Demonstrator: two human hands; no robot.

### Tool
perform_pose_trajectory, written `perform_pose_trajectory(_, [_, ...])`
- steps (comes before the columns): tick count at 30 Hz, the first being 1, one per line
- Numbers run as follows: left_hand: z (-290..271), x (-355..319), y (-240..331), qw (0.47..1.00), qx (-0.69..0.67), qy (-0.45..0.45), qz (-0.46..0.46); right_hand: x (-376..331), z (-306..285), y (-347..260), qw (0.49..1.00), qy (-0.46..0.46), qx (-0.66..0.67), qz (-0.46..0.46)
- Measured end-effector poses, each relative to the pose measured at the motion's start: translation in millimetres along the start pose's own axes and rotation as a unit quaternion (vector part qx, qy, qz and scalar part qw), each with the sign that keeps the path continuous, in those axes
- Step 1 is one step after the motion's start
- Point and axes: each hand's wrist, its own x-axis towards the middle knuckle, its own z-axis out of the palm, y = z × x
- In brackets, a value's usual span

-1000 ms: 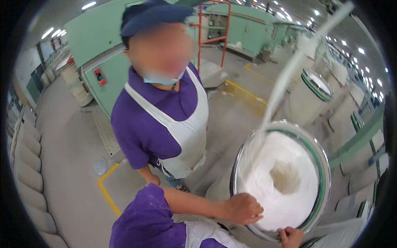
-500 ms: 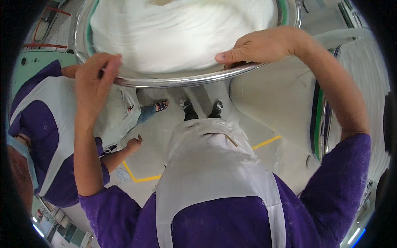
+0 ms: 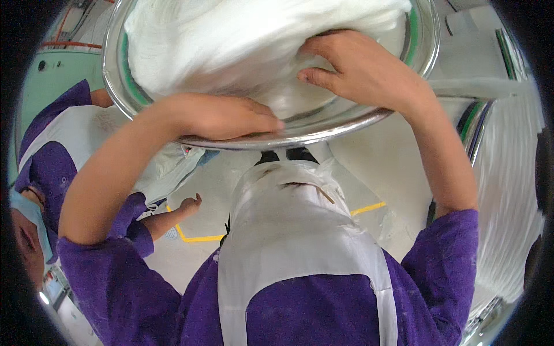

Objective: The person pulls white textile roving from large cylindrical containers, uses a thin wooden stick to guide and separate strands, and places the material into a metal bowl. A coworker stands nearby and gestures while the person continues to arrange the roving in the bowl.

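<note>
Before me stands a large round can with a shiny metal rim (image 3: 311, 138) and a green band inside. A soft mass of white fibre sliver (image 3: 190, 40) lies in it, pushed up away from the near wall. My left hand (image 3: 231, 117) reaches across the near rim, its fingers stretched toward the right and lying low inside. Its thumb is hidden. My right hand (image 3: 360, 72) is over the right side of the can, thumb apart from the bent fingers. Those fingertips press against the edge of the sliver.
A co-worker in a purple shirt and white apron (image 3: 86, 138) stands close at the left, one hand (image 3: 189, 203) hanging low. On the right is another can with white sliver (image 3: 508, 161). Yellow tape (image 3: 202, 238) marks the floor. A green machine (image 3: 63, 75) stands at far left.
My left hand has moved right from the left rim to the near inside. The right hand has moved further into the can. The sliver has shifted away from the near wall.
</note>
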Motion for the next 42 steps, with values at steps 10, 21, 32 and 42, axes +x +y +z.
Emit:
perform_pose_trajectory(10, [10, 20, 0, 0.976, 0.049, 0.111, -0.179, -86, -48, 37, 0.985, 0.118, -0.001, 0.122])
perform_pose_trajectory(21, [-18, -17, -47, 0.923, 0.229, 0.303, -0.068, -103, -5, -44, 0.985, 0.108, -0.056, 0.121])
perform_pose_trajectory(32, [-89, -65, -65, 0.912, 0.278, 0.223, -0.203, -21, -1, 1, 0.887, -0.425, 0.035, 0.178])
perform_pose_trajectory(42, [6, 35, 0, 0.987, 0.014, -0.137, -0.078, -8, 42, -13, 0.997, 0.02, -0.064, 0.035])
